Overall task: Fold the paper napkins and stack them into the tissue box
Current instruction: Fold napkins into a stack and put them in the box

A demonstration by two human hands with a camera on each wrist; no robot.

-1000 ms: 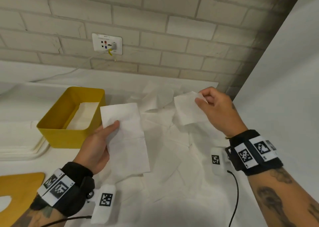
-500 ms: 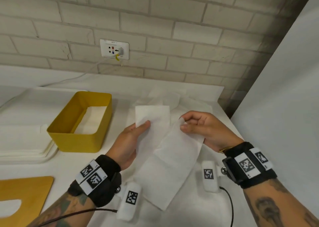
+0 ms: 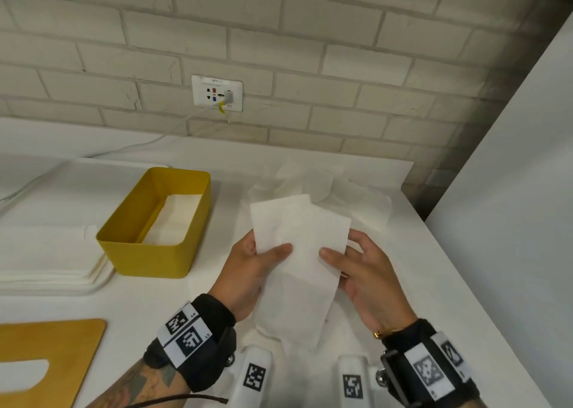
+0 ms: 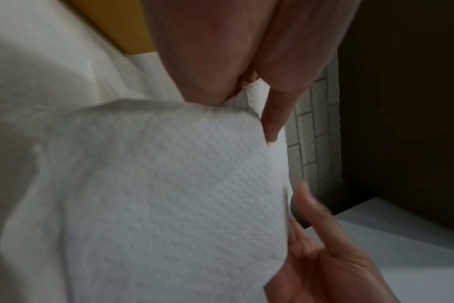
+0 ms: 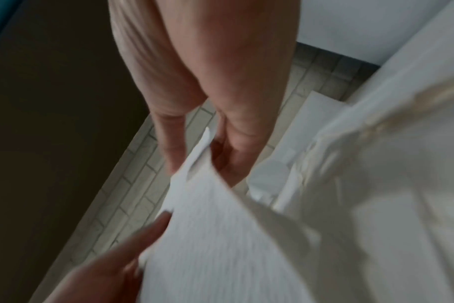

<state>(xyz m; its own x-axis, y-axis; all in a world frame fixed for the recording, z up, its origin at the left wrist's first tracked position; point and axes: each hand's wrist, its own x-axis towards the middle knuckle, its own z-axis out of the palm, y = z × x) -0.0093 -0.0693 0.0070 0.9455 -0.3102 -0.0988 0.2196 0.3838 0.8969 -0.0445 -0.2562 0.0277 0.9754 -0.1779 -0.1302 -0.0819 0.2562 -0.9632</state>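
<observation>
- The left hand (image 3: 245, 271) holds a white napkin (image 3: 297, 252) up above the desk (image 3: 434, 283), its grip closed on the sheet's left edge with the thumb lying across the front.
- The right hand (image 3: 362, 271) grasps the same napkin at its right edge, thumb on the front and fingers behind.
- The napkin shows two overlapping layers at the top, offset from each other, and its lower end hangs down between the wrists.
- In the left wrist view the napkin (image 4: 174, 194) shows a dotted embossed texture, pinched under the thumb.
- A yellow tissue box (image 3: 148, 252) stands open on the desk to the left of the hands, apart from them, with white napkins lying flat inside it.
- More loose napkins (image 3: 325, 187) lie crumpled on the desk behind the hands.
- A wooden lid (image 3: 62, 345) with a slot lies at the near left.
- A white tray (image 3: 46, 280) sits just left of the box.
</observation>
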